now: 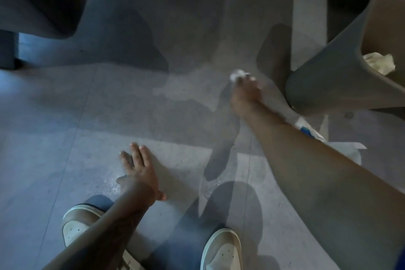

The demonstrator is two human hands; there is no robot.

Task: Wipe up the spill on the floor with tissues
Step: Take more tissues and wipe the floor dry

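1. Right hand (245, 94): motion-blurred; how the fingers (252, 80) sit cannot be resolved.
2. Tissue (237, 74): only a smeared white tuft shows past the fingertips; the rest is hidden under the hand.
3. Bin (328, 68): cut off by the right edge; its base is partly covered by the right forearm.
4. Crumpled paper (380, 63) in the bin: partly hidden by the rim.
5. White and blue pack (311, 132): mostly behind the forearm; print unreadable.
6. Spill (186, 112): edges merge with shadows; extent unclear.
7. Shoes (221, 250): cropped by the bottom edge; the left shoe is crossed by the left forearm.
8. Dark furniture (43, 2), top left: cut off, kind not identifiable.
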